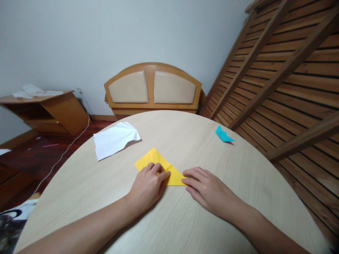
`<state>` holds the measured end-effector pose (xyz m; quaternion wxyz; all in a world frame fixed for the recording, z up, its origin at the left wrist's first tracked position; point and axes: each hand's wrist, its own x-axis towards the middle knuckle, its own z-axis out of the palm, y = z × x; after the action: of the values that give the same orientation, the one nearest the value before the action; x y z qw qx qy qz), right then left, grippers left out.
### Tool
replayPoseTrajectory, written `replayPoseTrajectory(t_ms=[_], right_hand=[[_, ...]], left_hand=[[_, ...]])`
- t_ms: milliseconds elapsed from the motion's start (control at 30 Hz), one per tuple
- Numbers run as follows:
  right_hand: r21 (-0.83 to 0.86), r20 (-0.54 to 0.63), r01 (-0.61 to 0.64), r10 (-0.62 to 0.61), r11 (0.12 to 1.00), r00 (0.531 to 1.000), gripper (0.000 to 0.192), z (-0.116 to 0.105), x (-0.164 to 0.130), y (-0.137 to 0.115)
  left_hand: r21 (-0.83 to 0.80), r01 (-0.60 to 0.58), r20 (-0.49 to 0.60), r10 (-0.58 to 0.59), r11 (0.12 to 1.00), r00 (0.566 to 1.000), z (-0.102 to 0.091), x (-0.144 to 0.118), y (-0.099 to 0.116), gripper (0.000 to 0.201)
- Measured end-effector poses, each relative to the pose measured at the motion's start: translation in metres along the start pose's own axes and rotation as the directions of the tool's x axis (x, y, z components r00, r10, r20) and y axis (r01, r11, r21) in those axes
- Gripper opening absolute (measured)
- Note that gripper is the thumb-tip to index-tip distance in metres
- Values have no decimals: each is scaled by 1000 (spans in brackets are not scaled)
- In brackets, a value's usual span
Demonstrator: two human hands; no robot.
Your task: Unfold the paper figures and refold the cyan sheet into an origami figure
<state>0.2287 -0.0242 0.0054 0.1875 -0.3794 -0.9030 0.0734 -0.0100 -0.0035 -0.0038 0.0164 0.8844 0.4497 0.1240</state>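
A sheet of yellow paper, partly folded and creased, lies on the round table in front of me. My left hand rests on its middle with fingers curled and the thumb pressing the paper; part of the sheet is hidden under it. At the paper's pointed right corner, my right hand has its fingertips closed on the tip.
The pale wooden round table carries a creased white paper at back left and a small folded blue paper boat at back right. Beyond stand a headboard, slatted wood panel and low cabinet.
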Motion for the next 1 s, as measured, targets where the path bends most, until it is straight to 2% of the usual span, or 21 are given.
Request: replayPoseTrajectory(t_ms=[167, 333, 433, 700, 800, 900, 1000], right_hand=[[24, 49, -6, 5, 1000, 999, 22, -1, 0, -1], [166, 119, -58, 38, 985, 992, 33, -11, -4, 10], [195, 125, -93, 69, 976, 990, 41, -14, -7, 13], [222, 96, -50, 29, 974, 995, 28, -8, -2, 15], [162, 76, 16, -28, 987, 997, 30, -3, 0, 14], [-15, 83, 77, -75, 997, 994, 37, 3, 2, 11], [-190, 78, 136, -123, 972, 989, 36, 8, 2, 5]], left_hand=[[0, -54, -43, 54, 999, 998, 1, 0, -3, 27], [4, -126, 25, 126, 992, 992, 1, 1, -5, 27], [-37, -143, 27, 144, 989, 989, -1, 3, -5, 26], [-107, -102, 0, 103, 989, 995, -5, 2, 0, 19], [-115, -104, -4, 105, 988, 994, -5, 1, 0, 18], [-126, -98, -12, 97, 987, 995, -4, 1, 0, 17], [-145, -91, -23, 89, 985, 996, -4, 1, -1, 17]])
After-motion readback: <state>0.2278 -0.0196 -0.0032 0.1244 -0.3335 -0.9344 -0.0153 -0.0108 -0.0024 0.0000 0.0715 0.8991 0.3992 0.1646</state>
